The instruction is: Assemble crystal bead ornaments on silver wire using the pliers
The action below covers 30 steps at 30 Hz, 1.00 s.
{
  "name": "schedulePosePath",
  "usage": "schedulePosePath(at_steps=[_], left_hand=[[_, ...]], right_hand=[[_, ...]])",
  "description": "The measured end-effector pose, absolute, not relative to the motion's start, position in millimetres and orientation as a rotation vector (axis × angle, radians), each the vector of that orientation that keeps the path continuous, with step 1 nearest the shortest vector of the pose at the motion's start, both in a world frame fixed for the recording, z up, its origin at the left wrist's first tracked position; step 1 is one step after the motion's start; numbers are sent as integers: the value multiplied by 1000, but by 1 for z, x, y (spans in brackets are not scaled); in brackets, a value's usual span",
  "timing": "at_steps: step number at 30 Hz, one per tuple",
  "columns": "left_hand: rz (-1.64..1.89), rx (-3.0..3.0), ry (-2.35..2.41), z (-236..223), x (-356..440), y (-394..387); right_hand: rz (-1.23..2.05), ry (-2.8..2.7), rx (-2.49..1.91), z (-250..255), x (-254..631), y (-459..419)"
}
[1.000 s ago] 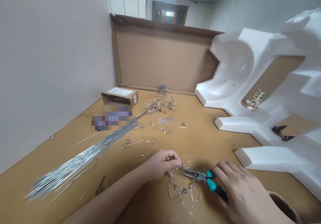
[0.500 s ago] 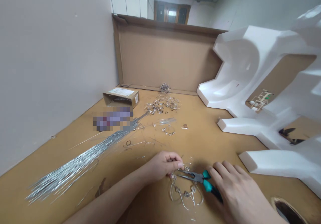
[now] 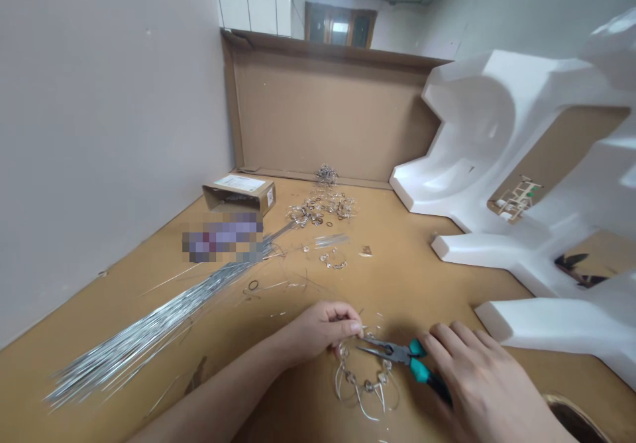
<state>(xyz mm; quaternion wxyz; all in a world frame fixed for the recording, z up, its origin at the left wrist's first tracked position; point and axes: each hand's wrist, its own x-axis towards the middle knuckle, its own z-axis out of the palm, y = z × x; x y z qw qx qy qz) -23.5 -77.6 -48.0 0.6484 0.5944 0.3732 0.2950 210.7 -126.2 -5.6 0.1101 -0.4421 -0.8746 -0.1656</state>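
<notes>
My left hand point(image 3: 332, 327) pinches the upper left part of a beaded wire ring point(image 3: 368, 386), just above the tabletop. Clear round beads sit along the ring, and thin silvery wire loops stick out below it. In my right hand point(image 3: 472, 370) are long-nose pliers point(image 3: 395, 352) with teal and black handles. Their jaws stand apart and point left at the ring's upper side, close to my left fingertips. Whether the jaws touch wire I cannot tell. My left fingers hide part of the ring.
A long bundle of silvery wires point(image 3: 163, 327) lies at the left. Behind it are a small open cardboard box point(image 3: 241, 193) and a blurred purple item point(image 3: 223, 236). Finished-looking wire pieces point(image 3: 322, 208) are heaped at the back. White foam packaging point(image 3: 477, 251) stands at the right.
My right hand and the pliers have shifted slightly right, away from my left fingertips. The left hand keeps its pinch on the ring.
</notes>
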Motion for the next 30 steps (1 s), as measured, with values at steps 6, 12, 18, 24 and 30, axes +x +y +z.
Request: schedulePosePath(at_steps=[6, 12, 18, 24, 30], left_hand=[[659, 1320, 863, -46, -21, -78], [659, 1318, 870, -42, -21, -80], [652, 1381, 879, -37, -19, -83], [759, 1352, 909, -42, -18, -80], [843, 1352, 1058, -47, -10, -87]], right_hand=[[-480, -2564, -1321, -6, 205, -125], [-487, -2588, -1352, -5, 204, -127], [-394, -2599, -1374, -8, 201, -125], [-164, -2616, -1518, -7, 204, -121], [-117, -2559, -1708, -9, 210, -119]])
